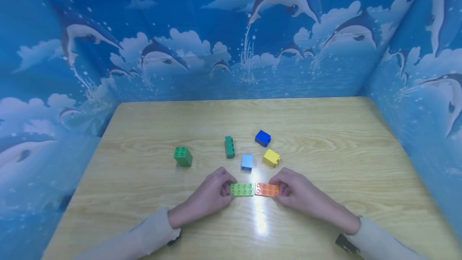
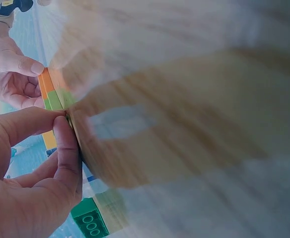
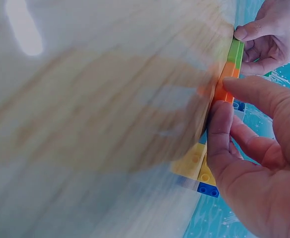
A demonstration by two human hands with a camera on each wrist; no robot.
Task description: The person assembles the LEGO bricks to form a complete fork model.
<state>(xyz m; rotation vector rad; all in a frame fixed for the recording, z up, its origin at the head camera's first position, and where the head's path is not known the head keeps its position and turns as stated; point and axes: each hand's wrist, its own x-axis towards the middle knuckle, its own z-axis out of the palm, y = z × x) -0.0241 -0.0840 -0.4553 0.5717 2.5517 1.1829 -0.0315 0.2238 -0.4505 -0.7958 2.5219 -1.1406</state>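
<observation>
End to end on the wood-grain tabletop [image 1: 144, 127]
Left hand [image 1: 214, 191] pinches light-green toy brick [image 1: 242, 189]; right hand [image 1: 297, 189] pinches orange toy brick [image 1: 266, 189].

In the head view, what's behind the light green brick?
Behind the light green brick sits the light blue block; farther back and slightly left, the dark green brick. The light green brick's far face is hidden, and the left grip partly covers its left end.

Booth-like tabletop station, type of wider room hidden, blue backdrop [image 1: 238, 85] in dolphin, cloud and sea print, standing at back and both sides, one pale wood-grain table [image 1: 325, 127] with rounded far corners, glossy surface reflecting bright light, plastic building bricks [image 1: 183, 157] on it.
</observation>
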